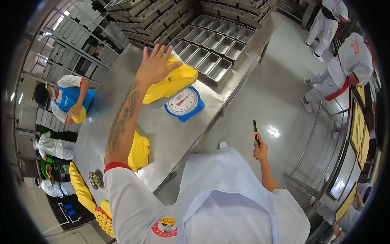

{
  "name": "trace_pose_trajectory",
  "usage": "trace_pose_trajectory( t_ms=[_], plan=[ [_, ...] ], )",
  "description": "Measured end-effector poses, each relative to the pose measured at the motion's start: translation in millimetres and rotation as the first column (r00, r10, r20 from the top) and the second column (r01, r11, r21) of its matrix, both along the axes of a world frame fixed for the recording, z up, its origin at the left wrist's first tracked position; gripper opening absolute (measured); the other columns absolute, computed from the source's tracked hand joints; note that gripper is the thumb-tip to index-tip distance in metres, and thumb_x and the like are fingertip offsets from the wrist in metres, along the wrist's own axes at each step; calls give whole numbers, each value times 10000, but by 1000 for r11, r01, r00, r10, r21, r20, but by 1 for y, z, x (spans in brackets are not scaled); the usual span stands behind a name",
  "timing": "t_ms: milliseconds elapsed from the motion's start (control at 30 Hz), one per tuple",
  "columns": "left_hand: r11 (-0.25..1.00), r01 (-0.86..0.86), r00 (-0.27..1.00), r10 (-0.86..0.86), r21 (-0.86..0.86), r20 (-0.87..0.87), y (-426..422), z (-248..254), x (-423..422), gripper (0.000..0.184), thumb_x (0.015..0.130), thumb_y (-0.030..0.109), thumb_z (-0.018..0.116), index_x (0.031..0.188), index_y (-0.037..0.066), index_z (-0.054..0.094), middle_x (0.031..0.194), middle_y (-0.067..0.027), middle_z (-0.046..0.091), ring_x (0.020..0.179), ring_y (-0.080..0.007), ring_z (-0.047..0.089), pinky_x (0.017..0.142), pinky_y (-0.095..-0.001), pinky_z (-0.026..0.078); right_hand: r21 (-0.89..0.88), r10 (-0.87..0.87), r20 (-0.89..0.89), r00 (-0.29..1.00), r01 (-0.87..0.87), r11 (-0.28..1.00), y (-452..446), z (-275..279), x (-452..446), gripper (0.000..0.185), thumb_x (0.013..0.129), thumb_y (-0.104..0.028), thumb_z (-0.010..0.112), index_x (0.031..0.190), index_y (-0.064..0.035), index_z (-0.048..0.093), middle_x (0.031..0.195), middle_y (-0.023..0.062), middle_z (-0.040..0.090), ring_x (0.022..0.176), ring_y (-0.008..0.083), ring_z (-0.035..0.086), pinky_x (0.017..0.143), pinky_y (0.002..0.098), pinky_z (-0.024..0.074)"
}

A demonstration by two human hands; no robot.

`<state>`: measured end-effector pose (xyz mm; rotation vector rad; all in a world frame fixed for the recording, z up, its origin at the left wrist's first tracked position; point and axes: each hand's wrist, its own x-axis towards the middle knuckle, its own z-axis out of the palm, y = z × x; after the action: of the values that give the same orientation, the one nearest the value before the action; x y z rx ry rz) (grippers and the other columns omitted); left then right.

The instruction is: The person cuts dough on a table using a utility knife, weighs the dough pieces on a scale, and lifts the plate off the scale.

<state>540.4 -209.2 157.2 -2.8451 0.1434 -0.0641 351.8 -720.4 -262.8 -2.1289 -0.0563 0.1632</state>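
My left hand (157, 67) is open, fingers spread, above or against a large piece of yellow dough (172, 85); whether the palm touches it I cannot tell. That dough sits on a blue dial scale (185, 103), whose round white face and red needle show. Out to the right, past the table's edge, my right hand (261, 149) is closed around a black and orange box cutter (255, 132) pointing up. A second lump of yellow dough (139, 151) lies on the steel table (178, 140), partly behind my left forearm.
Metal loaf pans (209, 49) stand beyond the scale, with stacked pans behind. A long yellow dough piece (81, 187) and a metal bowl (95, 179) are at left. Across the table a person (67, 97) handles a dough ball. Other people work at right (345, 65).
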Motion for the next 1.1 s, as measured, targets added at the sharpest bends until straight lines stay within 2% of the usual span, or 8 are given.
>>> trace_pose_trajectory(
  t_ms=[67, 167, 367, 733, 867, 967, 1067, 1100],
  plan=[
    [999, 26, 997, -28, 34, 65, 0, 4, -1, 861, 953, 746, 298, 1546, 125, 362, 1568, -183, 369, 1497, -339, 259, 1210, -595, 113, 12, -24, -37, 999, 24, 1000, -2, 3, 0, 509, 1019, -74, 503, 1514, -176, 443, 749, 11, 496, 434, 89, 490, 394, 287, 456],
    [993, 105, 984, -96, -54, 153, 3, 7, 1, 760, 970, 691, 368, 1448, 121, 521, 1512, -188, 442, 1460, -347, 329, 1197, -596, 160, 24, -41, -97, 994, 43, 999, -10, 1, 1, 512, 1020, -77, 507, 1517, -174, 436, 748, 14, 496, 433, 91, 496, 391, 286, 458],
    [966, 195, 962, -154, -172, 227, -10, 20, 6, 658, 971, 622, 470, 1336, 96, 625, 1462, -187, 486, 1439, -342, 358, 1189, -583, 203, 59, -58, -71, 996, 63, 996, -19, -6, 6, 516, 1019, -66, 510, 1519, -165, 432, 751, 22, 500, 432, 99, 506, 389, 285, 454],
    [959, 187, 963, -137, -211, 232, -10, 28, 6, 646, 977, 614, 470, 1324, 96, 639, 1471, -173, 479, 1450, -337, 340, 1198, -560, 201, 108, -125, -252, 960, 157, 982, -22, -2, 0, 525, 1013, -47, 508, 1520, -163, 432, 766, 25, 507, 441, 98, 498, 394, 284, 452],
    [963, 187, 959, -137, -195, 247, -16, 34, -3, 631, 984, 601, 471, 1327, 98, 637, 1467, -179, 483, 1450, -333, 340, 1200, -548, 206, 45, -42, -16, 999, 42, 998, -30, -39, -8, 527, 1013, -41, 503, 1521, -163, 429, 765, 26, 511, 441, 98, 498, 393, 282, 448],
    [954, 220, 948, -160, -203, 277, -19, 33, -10, 648, 960, 589, 530, 1383, 102, 584, 1485, -175, 463, 1456, -348, 329, 1190, -569, 214, 52, -53, -51, 997, 56, 997, -26, -36, -8, 531, 1013, -34, 502, 1522, -165, 427, 760, 26, 512, 435, 97, 495, 391, 283, 446],
    [978, 149, 895, -71, -147, 440, -43, 22, -32, 852, 844, 635, 661, 1487, 117, 449, 1513, -199, 411, 1451, -382, 320, 1163, -627, 212, 50, -54, -60, 997, 57, 997, -22, -35, -7, 529, 1015, -34, 500, 1522, -167, 428, 756, 27, 513, 429, 97, 491, 390, 285, 447],
    [989, 64, 914, -3, -137, 406, -50, 10, -42, 929, 793, 641, 702, 1508, 128, 406, 1511, -208, 402, 1445, -391, 324, 1153, -641, 212, 50, -55, -49, 997, 57, 997, -18, -38, -5, 528, 1016, -36, 499, 1522, -168, 427, 756, 28, 512, 427, 97, 490, 390, 285, 448]
  ],
)
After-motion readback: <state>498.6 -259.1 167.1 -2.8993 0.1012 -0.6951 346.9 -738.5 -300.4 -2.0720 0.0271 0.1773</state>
